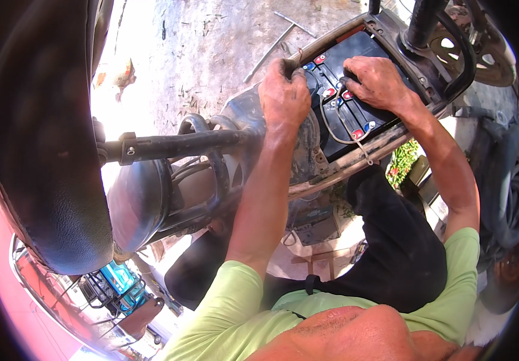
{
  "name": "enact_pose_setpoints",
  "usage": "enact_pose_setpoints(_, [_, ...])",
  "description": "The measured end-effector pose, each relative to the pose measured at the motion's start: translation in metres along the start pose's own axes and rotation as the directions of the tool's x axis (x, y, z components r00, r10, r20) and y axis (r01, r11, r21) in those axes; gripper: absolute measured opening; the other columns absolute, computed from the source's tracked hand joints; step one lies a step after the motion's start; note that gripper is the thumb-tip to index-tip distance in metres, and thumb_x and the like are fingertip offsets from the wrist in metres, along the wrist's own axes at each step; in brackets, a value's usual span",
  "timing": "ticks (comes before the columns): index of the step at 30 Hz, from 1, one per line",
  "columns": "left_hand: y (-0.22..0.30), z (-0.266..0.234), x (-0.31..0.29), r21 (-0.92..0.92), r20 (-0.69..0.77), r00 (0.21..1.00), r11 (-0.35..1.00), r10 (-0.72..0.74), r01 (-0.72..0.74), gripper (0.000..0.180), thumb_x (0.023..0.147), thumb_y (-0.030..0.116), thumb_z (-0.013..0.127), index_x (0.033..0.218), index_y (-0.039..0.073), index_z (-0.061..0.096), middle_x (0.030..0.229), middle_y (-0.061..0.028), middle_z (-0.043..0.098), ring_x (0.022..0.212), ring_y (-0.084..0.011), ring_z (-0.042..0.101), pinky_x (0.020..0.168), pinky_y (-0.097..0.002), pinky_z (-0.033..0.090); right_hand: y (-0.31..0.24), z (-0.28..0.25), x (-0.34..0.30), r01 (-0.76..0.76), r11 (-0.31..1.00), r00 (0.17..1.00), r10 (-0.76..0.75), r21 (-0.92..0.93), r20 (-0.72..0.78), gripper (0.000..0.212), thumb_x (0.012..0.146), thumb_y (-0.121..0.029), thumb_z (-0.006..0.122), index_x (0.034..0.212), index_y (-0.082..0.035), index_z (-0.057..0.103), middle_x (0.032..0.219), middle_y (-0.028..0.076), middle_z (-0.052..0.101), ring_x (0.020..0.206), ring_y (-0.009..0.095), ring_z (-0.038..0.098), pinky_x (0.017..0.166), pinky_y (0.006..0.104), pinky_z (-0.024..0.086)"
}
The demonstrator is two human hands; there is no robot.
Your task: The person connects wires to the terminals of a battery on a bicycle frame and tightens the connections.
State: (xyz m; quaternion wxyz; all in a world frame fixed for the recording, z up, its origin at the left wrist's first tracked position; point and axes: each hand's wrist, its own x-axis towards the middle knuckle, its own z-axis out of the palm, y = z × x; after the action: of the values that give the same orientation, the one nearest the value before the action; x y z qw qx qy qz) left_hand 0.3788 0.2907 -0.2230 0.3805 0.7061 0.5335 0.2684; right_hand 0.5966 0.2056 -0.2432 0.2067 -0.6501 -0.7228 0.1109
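Evidently both hands are busy at the open compartment (385,139) in the vehicle's floor, where the black batteries (359,51) sit packed side by side, their terminals marked in red and blue. From where I stand, the left hand (284,93) is at the compartment's left end, its fingers curled and thumb bent in close to them; I can't tell whether anything is pinched there. Well apart from it, the right hand (377,81) bends over the middle of the batteries, thumb and fingers drawn together just beside a red-marked terminal, though what they grip, if anything, is hidden from me. A thin grey cable (327,123) loops over the battery tops below the hands, and a ring-shaped end lies out over the compartment's near edge. Beyond the left hand, a T-shaped metal tool (270,53) lies on the stained ground. A black padded seat (43,150) looms at the person's left, with dark tubing (181,144) next to it. The person wears a light green shirt (220,313) and black trousers (398,246); dark rubber coils (512,180) are heaped off to the right.
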Motion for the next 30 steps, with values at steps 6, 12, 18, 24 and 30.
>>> enact_pose_setpoints(6, [0.000,-0.001,0.000,0.013,-0.004,1.000,1.000,0.009,-0.009,0.022,0.095,0.014,0.070,0.108,-0.004,0.073,0.093,-0.0157,0.077,0.076,-0.0221,0.071,0.076,-0.0376,0.057,0.001,-0.001,0.001,0.023,1.000,1.000,-0.022,0.019,-0.013,0.022,0.088,-0.020,0.076,0.098,-0.004,0.066,0.094,0.016,0.072,0.094,0.039,0.072,0.082,0.0487,0.058])
enact_pose_setpoints(12, [0.006,-0.005,-0.002,0.051,-0.011,1.000,0.999,-0.014,0.015,0.023,0.095,0.016,0.070,0.109,-0.002,0.074,0.096,-0.0179,0.078,0.089,-0.0281,0.074,0.086,-0.0407,0.057,-0.001,0.003,0.010,-0.033,0.988,0.998,0.041,0.151,-0.048,0.022,0.088,-0.017,0.075,0.105,-0.005,0.070,0.098,0.017,0.073,0.093,0.039,0.072,0.081,0.0466,0.058])
enact_pose_setpoints(18, [0.006,-0.003,-0.001,0.049,-0.016,1.000,0.999,0.018,-0.017,0.023,0.095,0.016,0.071,0.110,-0.002,0.074,0.100,-0.0195,0.078,0.093,-0.0310,0.075,0.089,-0.0418,0.056,0.006,0.020,0.051,0.084,0.996,0.990,-0.082,-0.014,0.115,0.029,0.086,-0.020,0.075,0.113,-0.009,0.075,0.104,0.013,0.077,0.103,0.035,0.074,0.089,0.0484,0.059])
enact_pose_setpoints(24, [0.006,-0.002,-0.001,0.075,-0.011,0.999,0.996,0.040,-0.039,0.024,0.095,0.016,0.071,0.111,-0.002,0.074,0.098,-0.0186,0.078,0.091,-0.0293,0.075,0.086,-0.0410,0.057,0.005,0.030,0.064,0.079,0.995,0.987,-0.070,-0.058,0.145,0.024,0.086,-0.020,0.076,0.106,-0.008,0.073,0.103,0.013,0.077,0.103,0.034,0.074,0.089,0.0483,0.059])
enact_pose_setpoints(30, [0.001,-0.002,0.001,0.022,0.006,1.000,1.000,0.010,-0.010,0.023,0.095,0.014,0.071,0.111,-0.003,0.073,0.095,-0.0171,0.078,0.082,-0.0245,0.074,0.079,-0.0392,0.058,0.002,0.028,0.064,0.046,0.999,0.988,-0.043,-0.016,0.147,0.026,0.087,-0.023,0.075,0.104,-0.004,0.071,0.097,0.017,0.075,0.101,0.038,0.074,0.087,0.0500,0.058])
